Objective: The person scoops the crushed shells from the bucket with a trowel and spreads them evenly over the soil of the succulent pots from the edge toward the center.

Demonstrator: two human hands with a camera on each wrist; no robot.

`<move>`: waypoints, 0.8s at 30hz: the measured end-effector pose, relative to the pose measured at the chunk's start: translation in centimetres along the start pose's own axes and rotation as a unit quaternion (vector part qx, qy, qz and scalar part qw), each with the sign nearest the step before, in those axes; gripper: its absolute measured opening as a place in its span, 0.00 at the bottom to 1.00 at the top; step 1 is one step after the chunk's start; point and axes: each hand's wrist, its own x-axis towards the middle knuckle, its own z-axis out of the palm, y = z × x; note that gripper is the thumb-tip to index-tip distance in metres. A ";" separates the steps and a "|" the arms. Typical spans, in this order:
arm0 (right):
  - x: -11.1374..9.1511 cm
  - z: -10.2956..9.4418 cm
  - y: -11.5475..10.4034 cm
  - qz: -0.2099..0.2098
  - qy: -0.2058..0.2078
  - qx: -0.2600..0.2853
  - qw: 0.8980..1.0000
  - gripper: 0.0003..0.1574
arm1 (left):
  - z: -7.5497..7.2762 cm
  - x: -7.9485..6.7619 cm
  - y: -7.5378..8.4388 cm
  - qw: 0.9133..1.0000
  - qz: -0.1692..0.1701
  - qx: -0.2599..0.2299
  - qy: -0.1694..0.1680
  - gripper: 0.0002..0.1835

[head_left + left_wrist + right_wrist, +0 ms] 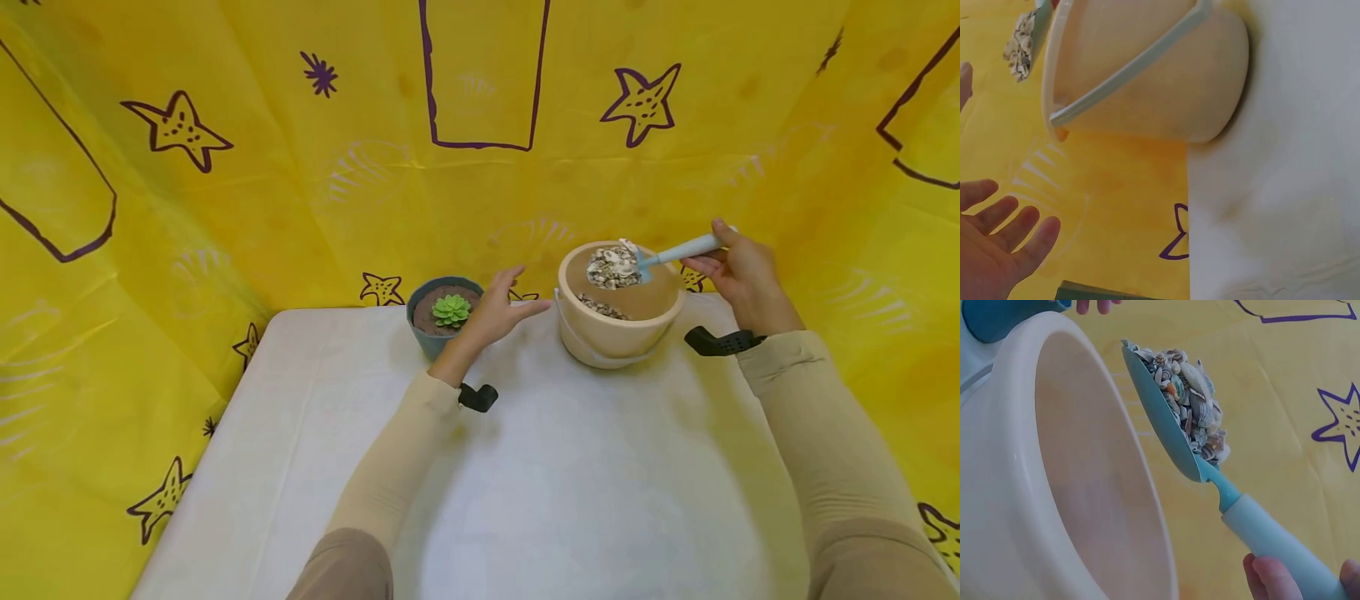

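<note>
Scoop (637,262), light blue plastic, heaped with small shells (1188,400), held above the open mouth of the cream bucket (600,337); right hand (742,271) grips its round handle; left hand (498,312) released, fingers spread, between bucket and the small pot (423,333) with a green succulent (451,309); risk: heap stands proud, any tilt would likely spill shells onto the white tabletop (525,467); bucket smooth, rounded.

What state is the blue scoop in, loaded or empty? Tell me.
Loaded. The scoop carries a heap of small shells above the cream bucket, its handle gripped by the right hand.
</note>
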 end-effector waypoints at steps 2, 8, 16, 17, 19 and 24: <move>0.1 0.2 0.0 -0.001 0.000 -0.002 1.000 0.14 | -0.3 -0.2 0.0 1.000 0.001 0.002 0.003 0.47; 0.1 0.8 0.2 -0.001 -0.006 -0.015 1.000 0.16 | -1.5 -0.8 0.0 1.000 0.012 0.005 0.013 0.46; 0.0 2.4 0.7 -0.006 -0.003 -0.030 1.000 0.16 | -3.5 -1.8 -0.3 1.000 0.006 0.004 0.026 0.45; 0.0 2.6 0.8 -0.007 -0.002 -0.031 1.000 0.16 | -3.8 -2.0 -0.3 1.000 0.007 0.004 0.026 0.45; 0.0 3.0 1.0 -0.008 -0.003 -0.029 1.000 0.15 | -4.2 -2.2 -0.4 1.000 0.004 0.007 0.029 0.45; -0.2 3.8 1.5 -0.014 -0.002 -0.041 0.999 0.16 | -4.9 -2.6 -0.5 0.999 -0.003 0.014 0.038 0.47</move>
